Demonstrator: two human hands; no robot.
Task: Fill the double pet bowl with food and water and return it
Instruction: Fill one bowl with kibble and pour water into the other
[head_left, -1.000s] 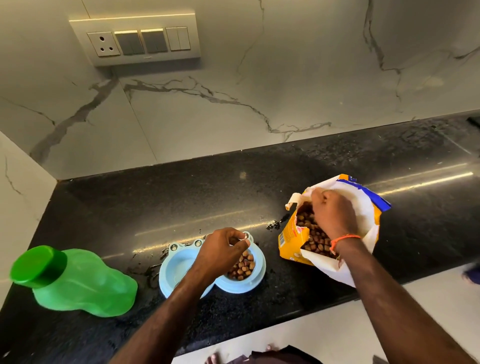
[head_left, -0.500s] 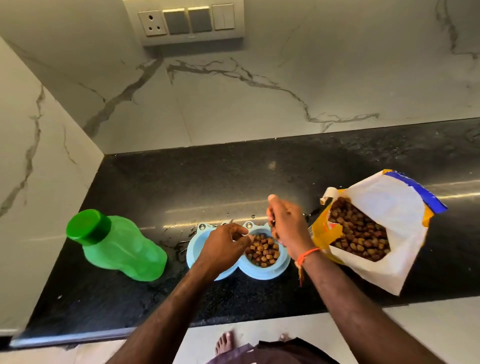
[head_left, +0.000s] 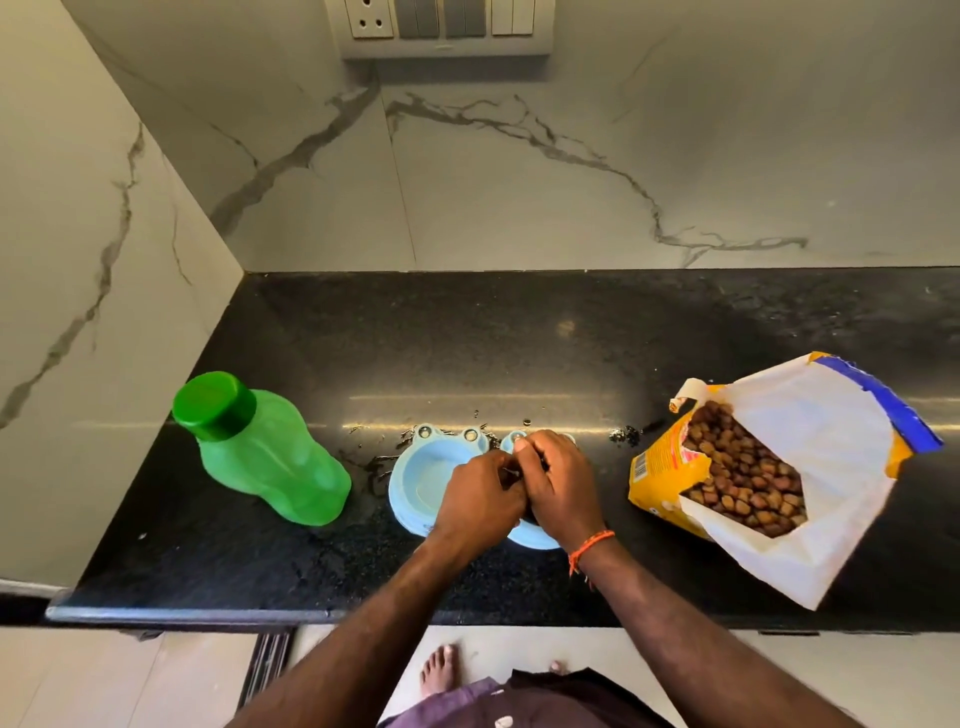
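- I see the double pet bowl (head_left: 423, 483), light blue, resting on the black counter (head_left: 467, 338) near its front edge, between the green bottle (head_left: 260, 452) and the food bag (head_left: 779, 467).
- My left hand (head_left: 480, 501) and right hand (head_left: 561, 486) meet, touching, over the bowl's right compartment and hide most of it.
- Fingers (head_left: 530, 452) of both hands are curled inward and bunched together; I cannot tell whether they pinch kibble.
- The left compartment shows bare blue.
- The green bottle stands capped, left of the bowl, apart from it.
- The food bag lies open to the right, brown kibble (head_left: 743, 478) exposed.
- Dark wet spots mark the counter beside the bowl.
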